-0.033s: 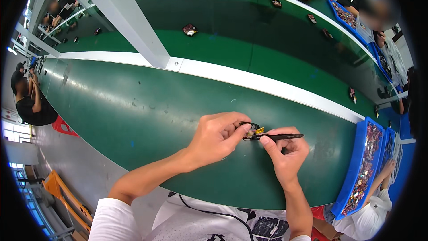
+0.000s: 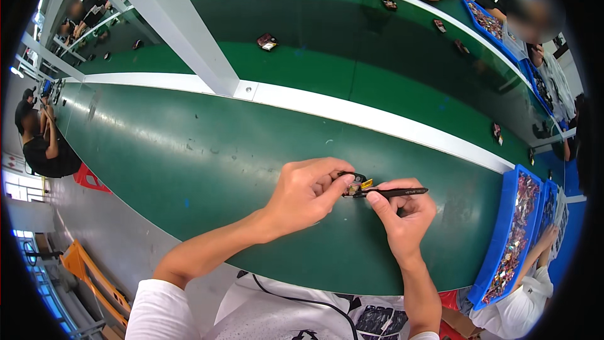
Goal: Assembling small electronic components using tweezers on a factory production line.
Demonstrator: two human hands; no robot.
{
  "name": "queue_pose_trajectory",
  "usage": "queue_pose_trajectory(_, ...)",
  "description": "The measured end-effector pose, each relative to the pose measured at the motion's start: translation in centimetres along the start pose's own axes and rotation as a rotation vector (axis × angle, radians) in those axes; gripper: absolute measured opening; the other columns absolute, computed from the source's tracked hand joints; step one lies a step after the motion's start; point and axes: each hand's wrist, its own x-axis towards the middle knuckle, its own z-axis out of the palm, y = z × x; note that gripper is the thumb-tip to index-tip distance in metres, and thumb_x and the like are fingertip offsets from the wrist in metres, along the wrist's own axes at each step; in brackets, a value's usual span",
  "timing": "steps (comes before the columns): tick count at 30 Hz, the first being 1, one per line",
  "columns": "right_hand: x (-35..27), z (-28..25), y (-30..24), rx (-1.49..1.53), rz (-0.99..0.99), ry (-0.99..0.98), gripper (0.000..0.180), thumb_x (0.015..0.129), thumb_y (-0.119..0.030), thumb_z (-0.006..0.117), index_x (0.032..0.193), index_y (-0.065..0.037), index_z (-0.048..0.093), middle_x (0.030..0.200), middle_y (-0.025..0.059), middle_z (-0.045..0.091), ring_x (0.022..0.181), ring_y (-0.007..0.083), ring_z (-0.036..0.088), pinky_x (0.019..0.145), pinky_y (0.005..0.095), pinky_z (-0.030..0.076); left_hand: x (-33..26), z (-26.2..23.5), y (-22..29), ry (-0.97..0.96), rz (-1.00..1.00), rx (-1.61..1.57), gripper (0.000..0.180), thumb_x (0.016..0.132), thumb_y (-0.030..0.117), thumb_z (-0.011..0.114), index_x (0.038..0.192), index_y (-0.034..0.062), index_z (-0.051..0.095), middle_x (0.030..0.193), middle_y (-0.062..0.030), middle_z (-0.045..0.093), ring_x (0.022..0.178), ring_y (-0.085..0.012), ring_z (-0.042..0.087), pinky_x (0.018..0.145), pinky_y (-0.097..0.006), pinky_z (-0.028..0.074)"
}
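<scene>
I see the small black-and-yellow part [image 2: 354,184] pinched in the left hand [image 2: 306,194] just above the green bench [image 2: 189,164], near its near edge toward the right end. The right hand [image 2: 402,214] grips a black pen-like tool [image 2: 393,192], its tip touching the part. A blue bin [image 2: 503,233] of small pieces sits at the bench's right end.

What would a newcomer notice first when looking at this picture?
The eye goes first to the two hands in the lower middle: the left hand pinches a small black and yellow part, while the right hand holds a black pen-like tool against it. Next is the wide green belt under them, and the blue tray of small parts at the right.
</scene>
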Motion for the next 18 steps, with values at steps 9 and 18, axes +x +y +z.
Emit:
queue_pose_trajectory(9,0.2,-0.2,-0.2,0.162,0.139,0.002,0.012,0.086,0.003,0.078,0.093,0.003,0.069,0.063,-0.0059,0.056,0.05,-0.0032,0.036,0.046,0.0176,0.023,-0.3,0.9,0.3,0.054,0.033,-0.022,0.014,0.094,0.004,0.071,0.105,-0.0038,0.071,0.084,-0.0087,0.071,0.055,-0.0082,0.062,0.046,-0.023,0.048)
queue_pose_trajectory(18,0.3,-0.2,-0.5,0.198,0.232,-0.004,0.01,0.087,0.004,0.078,0.092,0.003,0.069,0.065,-0.0057,0.058,0.051,-0.0034,0.037,0.047,0.0177,0.023,-0.3,1.0,0.0,0.055,0.034,-0.047,0.015,0.094,0.006,0.072,0.106,-0.0031,0.071,0.087,-0.0094,0.072,0.056,-0.0093,0.064,0.046,-0.023,0.05)
